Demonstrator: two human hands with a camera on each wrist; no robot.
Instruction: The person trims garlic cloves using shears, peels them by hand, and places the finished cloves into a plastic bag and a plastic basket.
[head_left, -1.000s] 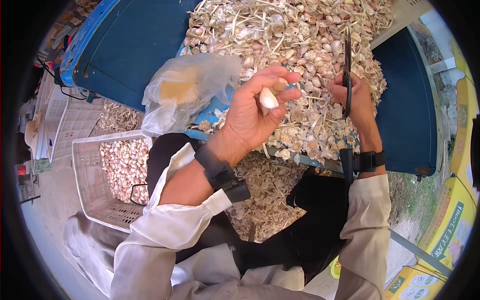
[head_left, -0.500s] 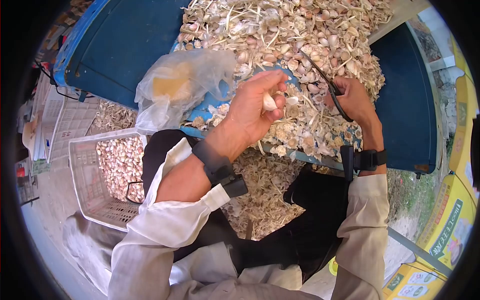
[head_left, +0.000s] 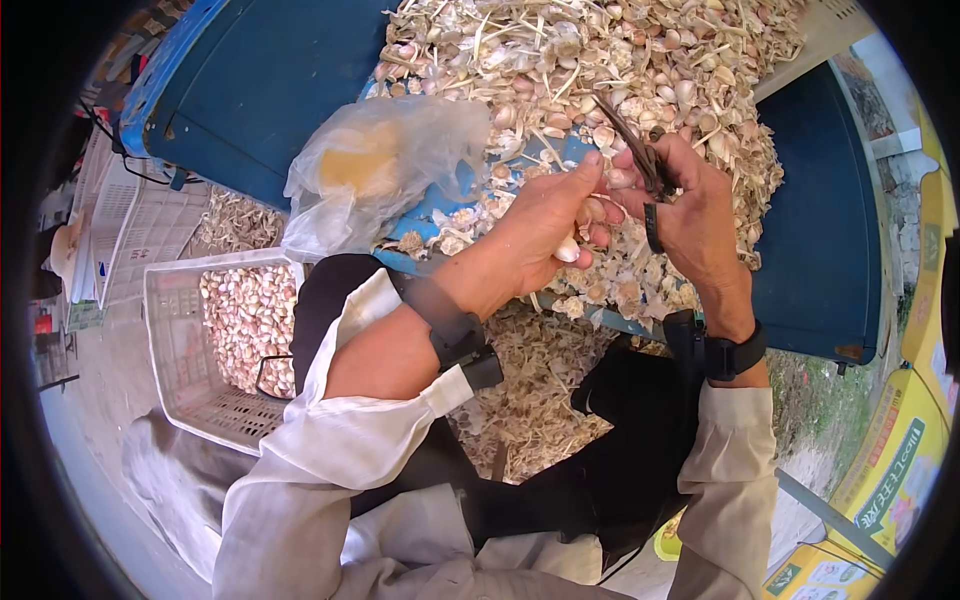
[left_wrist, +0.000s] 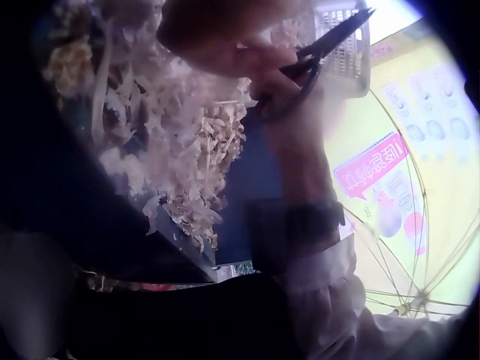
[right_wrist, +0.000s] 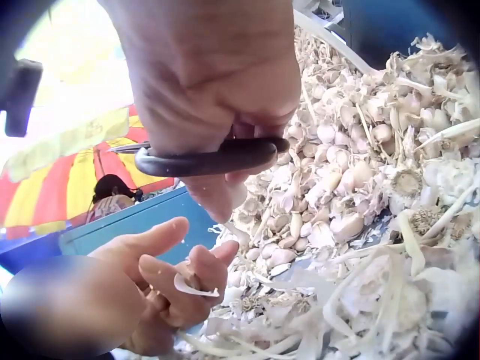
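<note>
My left hand is in front of the heap with its fingers curled round a pale garlic clove. Its fingertips meet those of my right hand, where a pinkish clove shows between them. A pair of dark-handled scissors is held in my right hand, blades pointing away from me. In the right wrist view the black scissor handle lies across the right hand, and a whitish sliver shows on the left fingers. The left wrist view shows the scissors too.
A heap of garlic cloves and dry skins covers much of the blue table. A clear plastic bag lies at its left. On the ground, left of my knee, stands a white crate with cloves. Skins litter the floor between my legs.
My right hand has moved left with the scissors to meet my left hand. The left hand has turned, its fingertips now pointing right towards the right hand.
</note>
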